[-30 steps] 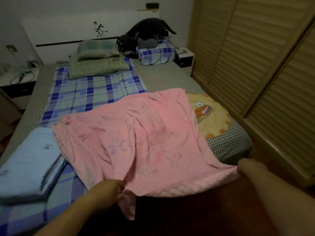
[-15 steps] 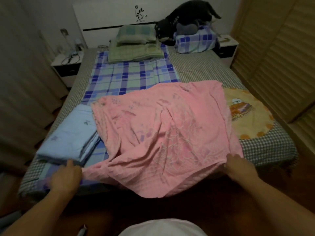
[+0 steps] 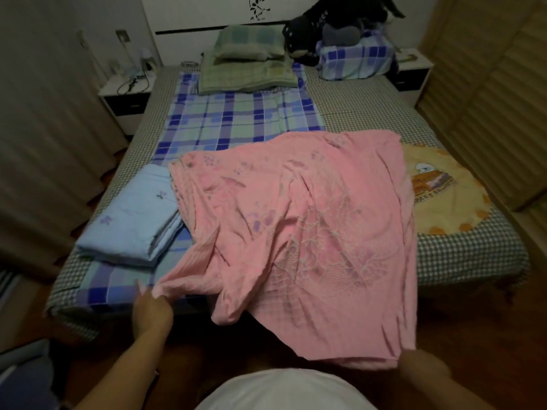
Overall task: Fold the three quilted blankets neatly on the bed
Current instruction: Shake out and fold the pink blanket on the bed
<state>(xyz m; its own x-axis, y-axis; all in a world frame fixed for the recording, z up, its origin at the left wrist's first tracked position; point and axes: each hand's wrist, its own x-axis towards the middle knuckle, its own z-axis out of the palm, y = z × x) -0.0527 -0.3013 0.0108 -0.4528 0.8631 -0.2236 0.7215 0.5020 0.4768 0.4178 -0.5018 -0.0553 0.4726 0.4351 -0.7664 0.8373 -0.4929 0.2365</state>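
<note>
Pink quilted blanket (image 3: 299, 232) lies rumpled across the near half of the bed (image 3: 461, 261), near edge hanging off the foot toward the person. Soft, limp, lightish judging by the deep creases and sag; no stiffness, so it droops wherever unsupported. The textured quilted face likely isn't slippery.

Left hand (image 3: 152, 309) pinches the near-left corner of the pink blanket, fingers curled on a bunched bit of cloth. Right hand (image 3: 420, 366) is at the near-right corner, low in frame; it looks closed on the hem, though the fingers are mostly hidden under the fabric.

Best hold is probably the two corners, as now, kept taut between the hands so the edge stays straight; a mid-edge grab would let the corners flop.

Blue blanket (image 3: 133, 220) sits folded at left, just beside the pink one, the edges touching or overlapping slightly. Yellow blanket (image 3: 444, 196) lies at right, partly under the pink one, apparently not yet folded.

Far end: green pillows (image 3: 248, 63), a dark plush toy (image 3: 331, 22) on a blue checked bundle (image 3: 355, 59). Nightstand (image 3: 127, 96) far left, louvred wardrobe doors (image 3: 488, 84) right.
</note>
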